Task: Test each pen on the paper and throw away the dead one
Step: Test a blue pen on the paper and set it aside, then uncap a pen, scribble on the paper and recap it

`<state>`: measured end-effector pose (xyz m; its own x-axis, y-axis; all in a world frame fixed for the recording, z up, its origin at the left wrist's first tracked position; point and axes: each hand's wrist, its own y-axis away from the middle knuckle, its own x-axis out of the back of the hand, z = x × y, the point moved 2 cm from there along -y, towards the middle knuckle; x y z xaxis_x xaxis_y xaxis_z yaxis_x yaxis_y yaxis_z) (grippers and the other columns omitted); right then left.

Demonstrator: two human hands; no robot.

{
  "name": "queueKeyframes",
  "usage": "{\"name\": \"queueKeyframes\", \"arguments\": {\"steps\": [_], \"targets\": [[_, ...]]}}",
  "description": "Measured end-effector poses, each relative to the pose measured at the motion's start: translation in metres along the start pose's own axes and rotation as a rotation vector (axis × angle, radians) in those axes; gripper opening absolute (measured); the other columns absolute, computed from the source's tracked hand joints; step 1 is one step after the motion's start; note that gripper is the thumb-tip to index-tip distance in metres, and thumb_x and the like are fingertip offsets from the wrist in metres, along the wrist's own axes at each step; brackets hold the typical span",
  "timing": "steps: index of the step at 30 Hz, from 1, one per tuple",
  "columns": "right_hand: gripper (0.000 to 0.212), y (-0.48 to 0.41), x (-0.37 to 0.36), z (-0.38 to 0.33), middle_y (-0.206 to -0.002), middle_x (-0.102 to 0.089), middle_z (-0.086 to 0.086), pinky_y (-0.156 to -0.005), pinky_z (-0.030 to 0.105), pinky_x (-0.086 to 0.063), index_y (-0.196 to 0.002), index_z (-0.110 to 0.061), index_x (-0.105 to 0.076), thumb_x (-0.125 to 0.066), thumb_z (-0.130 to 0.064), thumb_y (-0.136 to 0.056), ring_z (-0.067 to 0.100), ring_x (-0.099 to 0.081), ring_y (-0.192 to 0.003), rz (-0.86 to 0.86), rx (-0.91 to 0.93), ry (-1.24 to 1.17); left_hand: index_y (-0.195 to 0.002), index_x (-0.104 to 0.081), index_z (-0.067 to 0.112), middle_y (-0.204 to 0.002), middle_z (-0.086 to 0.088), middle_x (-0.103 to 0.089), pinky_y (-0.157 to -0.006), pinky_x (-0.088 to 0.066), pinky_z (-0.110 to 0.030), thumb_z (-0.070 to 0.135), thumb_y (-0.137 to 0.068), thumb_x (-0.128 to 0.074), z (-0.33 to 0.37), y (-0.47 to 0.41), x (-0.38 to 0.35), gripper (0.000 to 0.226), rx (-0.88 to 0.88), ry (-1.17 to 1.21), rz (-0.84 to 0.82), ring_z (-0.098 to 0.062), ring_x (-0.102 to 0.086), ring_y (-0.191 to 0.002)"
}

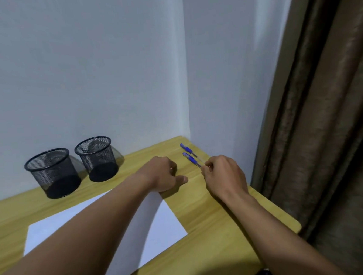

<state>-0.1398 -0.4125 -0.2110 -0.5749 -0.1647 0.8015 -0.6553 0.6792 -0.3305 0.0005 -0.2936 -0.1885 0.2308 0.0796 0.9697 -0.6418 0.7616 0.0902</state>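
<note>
Two blue-capped pens lie on the wooden desk near its far right corner. The nearer pen has its clear barrel end pinched in the fingertips of my right hand. The farther pen lies free beside it, close to the wall. My left hand rests in a loose fist on the desk at the far corner of the white paper, holding nothing. My left forearm crosses over the sheet and hides part of it.
Two black mesh cups stand at the back left against the wall, a larger cup and a smaller cup; both look empty. A brown curtain hangs just past the desk's right edge. White walls meet at the corner behind the pens.
</note>
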Motion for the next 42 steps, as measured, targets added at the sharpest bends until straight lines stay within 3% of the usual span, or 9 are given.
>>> {"name": "queueKeyframes", "arguments": {"steps": [5,8,12,16,26,30,33,39,42], "targets": [[0.023,0.008,0.022,-0.023,-0.107,-0.074,0.004,-0.079,0.037,-0.058,-0.106,-0.015,-0.076,-0.056,-0.025,-0.100,0.023,-0.066,-0.096,-0.053,0.089,-0.028,-0.142,-0.051,0.017,-0.136,-0.005,-0.061,-0.103,-0.043,-0.031,0.060,-0.082,-0.066,-0.014,0.033,0.024,0.075,-0.001,0.065,0.079,-0.022,-0.053,-0.129],[0.030,0.012,0.031,-0.051,-0.122,-0.073,0.006,-0.090,0.036,-0.054,-0.121,-0.014,-0.072,-0.057,-0.027,-0.099,0.027,-0.064,-0.114,-0.128,0.159,-0.055,-0.139,-0.055,0.017,-0.139,-0.003,-0.060,-0.106,-0.042,-0.030,0.058,-0.084,-0.065,-0.032,0.065,0.040,0.069,-0.009,0.047,0.160,-0.020,-0.052,-0.131],[0.028,0.026,0.028,-0.104,-0.112,-0.075,0.004,-0.091,0.036,-0.053,-0.115,-0.016,-0.072,-0.061,-0.032,-0.096,0.025,-0.064,-0.115,-0.236,0.268,-0.099,-0.137,-0.057,0.016,-0.142,0.001,-0.057,-0.107,-0.041,-0.029,0.050,-0.087,-0.064,-0.064,0.127,0.055,0.061,0.026,0.045,0.248,-0.017,-0.052,-0.131],[0.027,0.058,0.014,-0.163,-0.108,-0.074,0.002,-0.086,0.034,-0.053,-0.113,-0.015,-0.073,-0.061,-0.031,-0.096,0.024,-0.065,-0.109,-0.333,0.400,-0.137,-0.133,-0.061,0.020,-0.136,0.006,-0.062,-0.102,-0.046,-0.032,0.052,-0.086,-0.064,-0.111,0.200,0.064,0.056,0.139,0.007,0.325,-0.016,-0.056,-0.126],[0.038,0.166,-0.057,-0.301,-0.123,-0.070,0.005,-0.095,0.038,-0.053,-0.130,-0.014,-0.067,-0.061,-0.033,-0.097,0.024,-0.063,-0.114,-0.607,0.706,-0.221,-0.124,-0.068,0.019,-0.125,-0.001,-0.069,-0.093,-0.050,-0.034,0.045,-0.085,-0.068,-0.226,0.356,0.067,0.047,0.484,0.006,0.372,-0.021,-0.062,-0.116],[0.035,0.203,-0.077,-0.337,-0.124,-0.069,0.006,-0.090,0.042,-0.056,-0.129,-0.017,-0.067,-0.058,-0.030,-0.098,0.028,-0.064,-0.109,-0.632,0.810,-0.172,-0.121,-0.069,0.019,-0.118,-0.003,-0.072,-0.086,-0.053,-0.033,0.039,-0.086,-0.068,-0.259,0.389,0.053,0.040,0.584,0.013,0.407,-0.023,-0.066,-0.106],[0.027,0.221,-0.087,-0.352,-0.115,-0.068,0.009,-0.083,0.043,-0.057,-0.118,-0.014,-0.069,-0.051,-0.019,-0.099,0.031,-0.064,-0.099,-0.599,0.879,-0.085,-0.114,-0.072,0.022,-0.110,-0.003,-0.073,-0.082,-0.054,-0.036,0.029,-0.086,-0.066,-0.276,0.404,0.042,0.029,0.632,0.036,0.436,-0.024,-0.066,-0.099],[0.022,0.232,-0.110,-0.365,-0.099,-0.070,0.009,-0.074,0.044,-0.059,-0.105,-0.015,-0.070,-0.050,-0.009,-0.098,0.030,-0.065,-0.088,-0.529,1.007,0.011,-0.116,-0.071,0.026,-0.104,-0.001,-0.074,-0.076,-0.055,-0.039,0.024,-0.092,-0.057,-0.291,0.411,0.027,0.028,0.642,0.020,0.481,-0.024,-0.066,-0.091],[0.024,0.235,-0.117,-0.366,-0.100,-0.070,0.008,-0.076,0.046,-0.058,-0.105,-0.013,-0.071,-0.051,-0.004,-0.096,0.030,-0.063,-0.094,-0.482,1.048,0.001,-0.112,-0.073,0.024,-0.101,-0.002,-0.072,-0.076,-0.055,-0.042,0.021,-0.091,-0.057,-0.297,0.412,0.027,0.026,0.649,-0.032,0.481,-0.025,-0.063,-0.092]]}}
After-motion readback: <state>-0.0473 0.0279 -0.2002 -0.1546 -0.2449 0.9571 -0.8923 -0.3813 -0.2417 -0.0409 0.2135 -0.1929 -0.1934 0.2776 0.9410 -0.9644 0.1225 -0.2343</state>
